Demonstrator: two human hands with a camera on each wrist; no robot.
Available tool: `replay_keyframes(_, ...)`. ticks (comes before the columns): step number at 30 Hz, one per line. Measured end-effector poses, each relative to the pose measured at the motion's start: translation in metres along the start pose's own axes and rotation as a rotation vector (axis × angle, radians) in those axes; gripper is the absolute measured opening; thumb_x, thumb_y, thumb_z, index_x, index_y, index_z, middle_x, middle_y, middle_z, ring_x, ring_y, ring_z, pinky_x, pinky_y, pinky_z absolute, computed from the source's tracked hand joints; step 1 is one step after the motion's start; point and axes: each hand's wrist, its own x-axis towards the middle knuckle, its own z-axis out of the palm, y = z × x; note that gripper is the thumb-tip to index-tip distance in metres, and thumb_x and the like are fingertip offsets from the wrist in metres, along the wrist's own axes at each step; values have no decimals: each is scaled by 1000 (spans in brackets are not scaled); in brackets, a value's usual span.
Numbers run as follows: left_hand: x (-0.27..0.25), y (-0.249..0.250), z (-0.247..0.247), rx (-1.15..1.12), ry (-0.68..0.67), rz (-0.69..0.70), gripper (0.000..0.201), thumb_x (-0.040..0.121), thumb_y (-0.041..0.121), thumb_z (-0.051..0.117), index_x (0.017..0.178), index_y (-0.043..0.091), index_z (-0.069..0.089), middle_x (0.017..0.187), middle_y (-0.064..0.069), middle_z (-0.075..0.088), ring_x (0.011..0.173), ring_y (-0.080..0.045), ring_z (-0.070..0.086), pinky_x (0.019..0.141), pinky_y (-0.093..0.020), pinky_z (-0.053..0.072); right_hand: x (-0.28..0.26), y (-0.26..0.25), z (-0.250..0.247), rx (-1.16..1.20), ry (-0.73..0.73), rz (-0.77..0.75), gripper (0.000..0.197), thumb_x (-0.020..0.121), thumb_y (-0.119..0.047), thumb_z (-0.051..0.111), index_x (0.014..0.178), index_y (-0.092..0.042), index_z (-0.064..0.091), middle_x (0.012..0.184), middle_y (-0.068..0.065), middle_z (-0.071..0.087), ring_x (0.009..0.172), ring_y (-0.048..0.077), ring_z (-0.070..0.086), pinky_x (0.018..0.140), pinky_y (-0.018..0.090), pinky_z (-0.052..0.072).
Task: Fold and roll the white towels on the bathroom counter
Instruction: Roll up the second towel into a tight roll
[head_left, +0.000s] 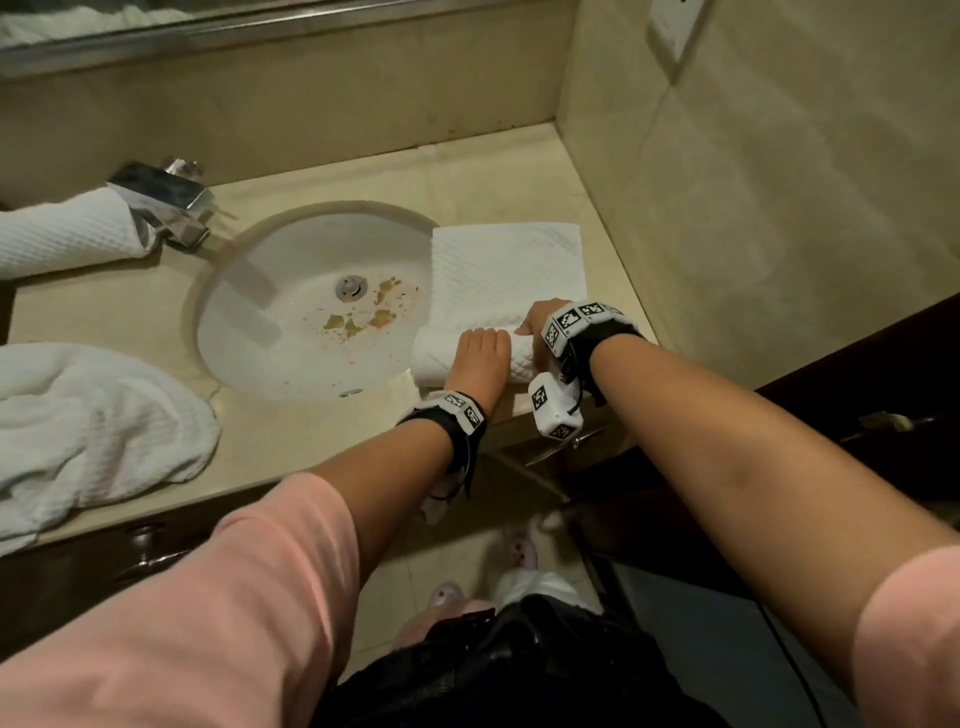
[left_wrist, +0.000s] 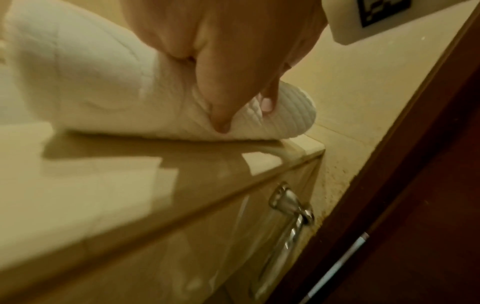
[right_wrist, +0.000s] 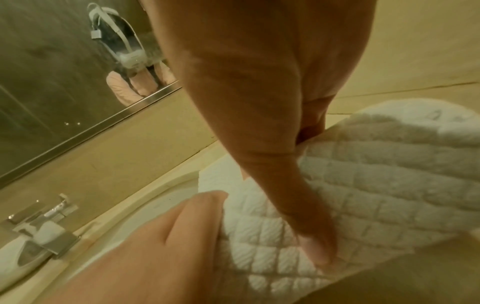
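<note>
A white quilted towel lies folded in a strip on the counter to the right of the sink. Its near end is wound into a roll at the counter's front edge. My left hand curls over the roll's left part, and its thumb presses into the roll's near side. My right hand grips the roll's right end, its fingers lying on the quilted cloth. The left hand shows beside it.
A rolled white towel lies by the chrome faucet. A crumpled white towel is heaped at the counter's front left. The stained sink lies between them. The tiled wall bounds the right. A drawer handle sits below the edge.
</note>
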Motion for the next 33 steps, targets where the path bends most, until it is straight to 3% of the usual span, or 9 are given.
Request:
replay_keyframes(4,20,-13,-14,-24,-113,40,30,95,9,40,124,5,44,128,-14,52,117,-31,49,99,-35,34,3,8,-1,17,-15,-56,36,66,-26,77,99,-28,66,91,-1,68,78,23,64,77,33,54)
replay_keyframes(10,39,-23,-31,-126,-248,47,39,92,26,56,124,5,48,125,-16,56,114,-31,54,94,-35,42,1,16,-4,113,-3,-103,56,67,-21,83,120,-21,64,111,5,68,100,24,64,87,31,52)
replay_keyframes(16,56,-33,-48,-128,-374,29,45,85,29,67,124,11,53,123,-11,60,112,-28,56,94,-34,46,2,15,0,40,93,-167,45,69,-17,80,111,-17,64,106,6,69,99,24,63,82,31,50)
replay_keyframes(18,64,-37,-53,-140,-406,37,49,82,33,70,122,11,55,124,-10,59,114,-27,55,98,-34,44,-2,12,6,-70,192,-190,40,79,-15,69,117,-14,56,114,8,63,105,26,60,83,33,46)
replay_keyframes(20,71,-43,-54,-151,-421,45,58,78,40,73,124,11,54,126,-10,58,117,-27,53,101,-34,42,-7,7,22,-112,295,-181,45,89,-11,53,133,-8,42,133,13,49,122,29,48,97,34,38)
replay_keyframes(22,76,-47,-53,-168,-430,45,68,77,46,73,130,10,51,131,-9,56,120,-27,51,103,-33,40,-13,0,41,-120,305,-140,63,93,-8,44,149,-1,15,154,19,20,143,32,19,117,37,17)
replay_keyframes(25,84,-55,-55,-213,-464,69,60,78,47,72,119,6,57,118,-9,62,110,-27,56,91,-29,42,-13,-5,59,-153,312,-90,88,86,-6,50,149,1,-11,158,19,-12,146,32,-13,120,42,-4)
replay_keyframes(28,92,-62,-53,-270,-497,94,43,78,48,71,92,10,56,91,-5,59,86,-23,54,74,-26,38,-12,-6,64,-153,388,-95,97,79,2,55,149,0,-12,158,18,-14,146,31,-15,121,42,-3)
replay_keyframes(33,102,-72,-43,-352,-499,131,37,79,47,71,85,13,57,85,-4,59,80,-20,52,72,-26,37,-8,-3,58,-64,473,-157,78,86,13,39,153,-7,5,160,11,3,149,23,0,121,34,-5)
